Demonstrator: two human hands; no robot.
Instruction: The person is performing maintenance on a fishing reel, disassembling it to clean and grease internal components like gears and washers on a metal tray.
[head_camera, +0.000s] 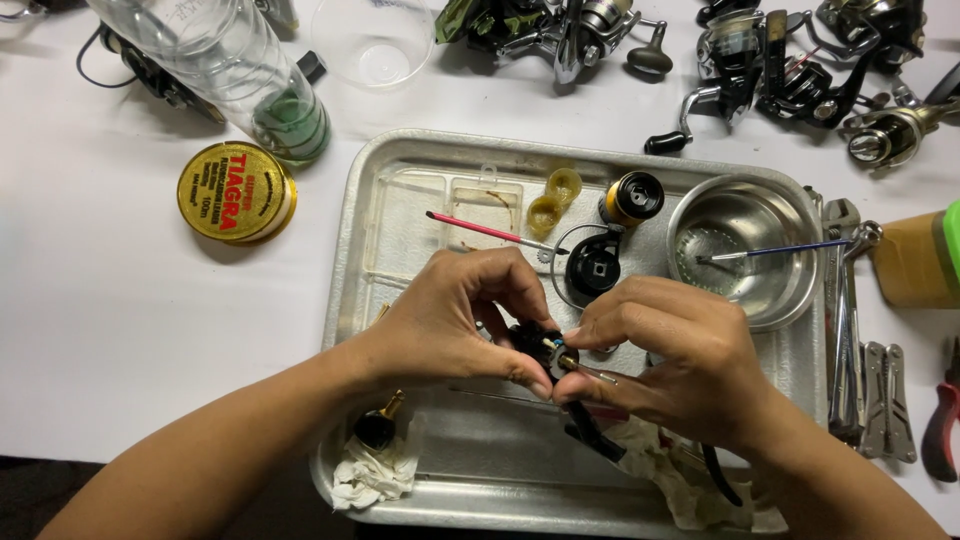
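Over the dented metal tray (400, 165), at six o'clock of its middle, the left hand (455, 315) and right hand (665, 350) both pinch a small black reel part with brass shaft (550, 350), apparently mid-reassembly, a black-and-gold spool (632, 197) loose at one o'clock.

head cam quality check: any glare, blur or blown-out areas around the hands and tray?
Head view: even overhead light, soft shadows under the left hand and right hand; the white table is near blown-out; mild glare on the metal tray rim and inside the steel bowl; the small black part between the fingertips is dark and low in detail; reels at the top edge are slightly soft.
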